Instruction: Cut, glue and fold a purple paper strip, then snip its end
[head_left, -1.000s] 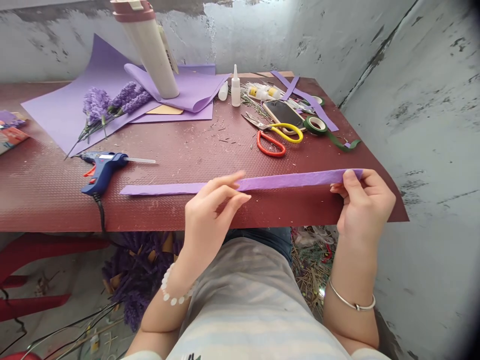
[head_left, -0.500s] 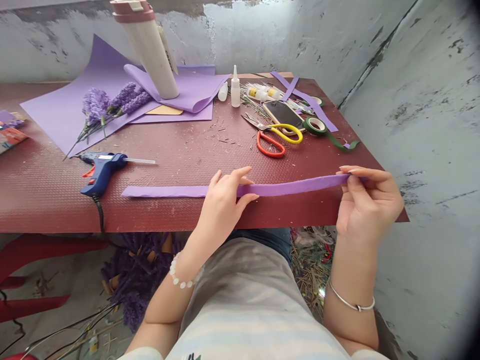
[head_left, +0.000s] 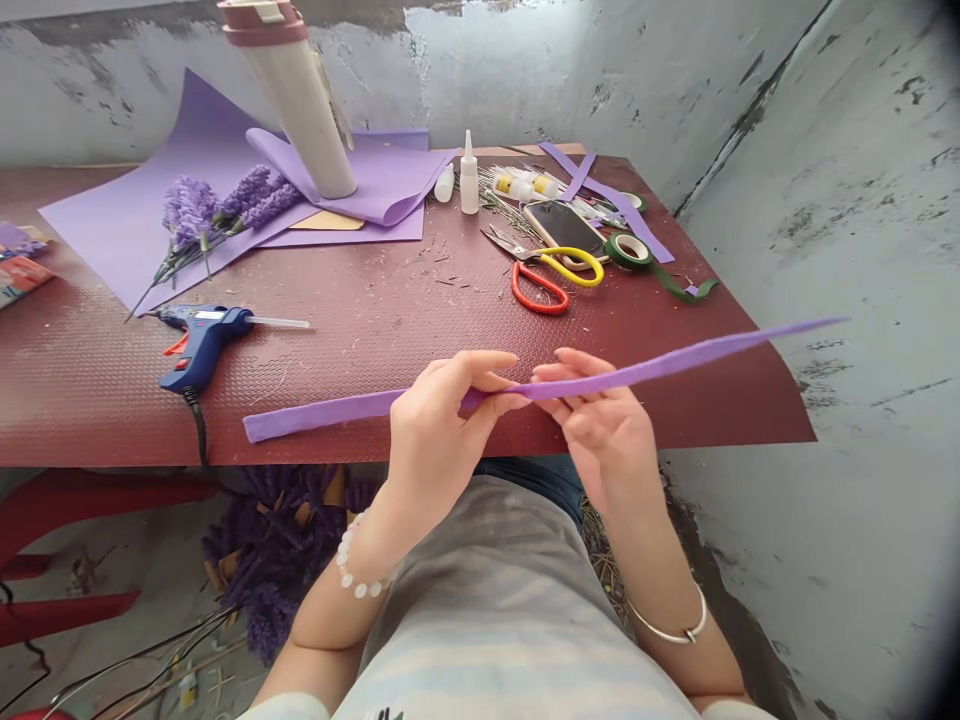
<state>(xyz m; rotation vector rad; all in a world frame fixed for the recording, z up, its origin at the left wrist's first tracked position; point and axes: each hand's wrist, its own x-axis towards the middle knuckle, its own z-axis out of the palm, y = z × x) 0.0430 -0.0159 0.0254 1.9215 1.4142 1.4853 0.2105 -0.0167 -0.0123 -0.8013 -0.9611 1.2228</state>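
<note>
A long purple paper strip (head_left: 675,361) stretches across the front of the dark red table (head_left: 360,320). My left hand (head_left: 439,430) pinches it near its middle with thumb and fingers closed. Right beside it, my right hand (head_left: 604,430) also pinches the strip, fingers closed. The strip's right end sticks out free past the table's right edge. Its left end lies on the table near the front edge.
A blue glue gun (head_left: 206,335) lies at the left. Scissors (head_left: 551,272), a phone (head_left: 566,227), green tape (head_left: 630,249) and glue bottles (head_left: 469,175) sit at the back right. Purple sheets (head_left: 135,215), lavender stems (head_left: 202,210) and a white bottle (head_left: 300,95) stand behind. Walls close the right side.
My right hand let go of the strip's right end and slid left to grip it beside my left hand. The strip's right end now hangs free and raised.
</note>
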